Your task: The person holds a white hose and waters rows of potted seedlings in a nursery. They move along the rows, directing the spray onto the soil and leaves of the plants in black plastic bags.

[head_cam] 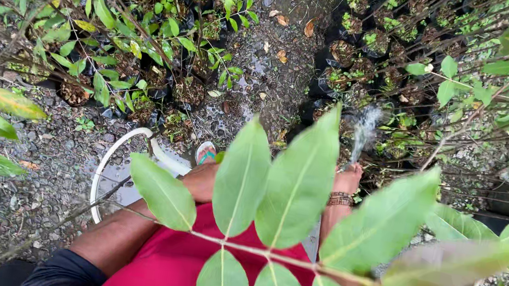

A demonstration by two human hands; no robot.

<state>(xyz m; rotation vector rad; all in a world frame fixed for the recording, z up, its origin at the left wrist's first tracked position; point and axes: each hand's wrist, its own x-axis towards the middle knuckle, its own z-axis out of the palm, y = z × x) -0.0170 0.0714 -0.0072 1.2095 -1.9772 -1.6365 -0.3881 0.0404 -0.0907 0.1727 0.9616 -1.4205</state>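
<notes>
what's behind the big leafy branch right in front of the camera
Behind the leafy branch lie a red shirt, both forearms and the right hand spraying water. The left hand is mostly covered.

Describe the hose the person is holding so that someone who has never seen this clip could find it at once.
Start at the gravel path running up the middle between two blocks of potted seedlings. Below it, behind a big leafy sprig, the left hand grips a white hose. The hose curves in a loop over the wet gravel at left; it is the only smooth, pale, curved thing among dark pots and green leaves.
</notes>
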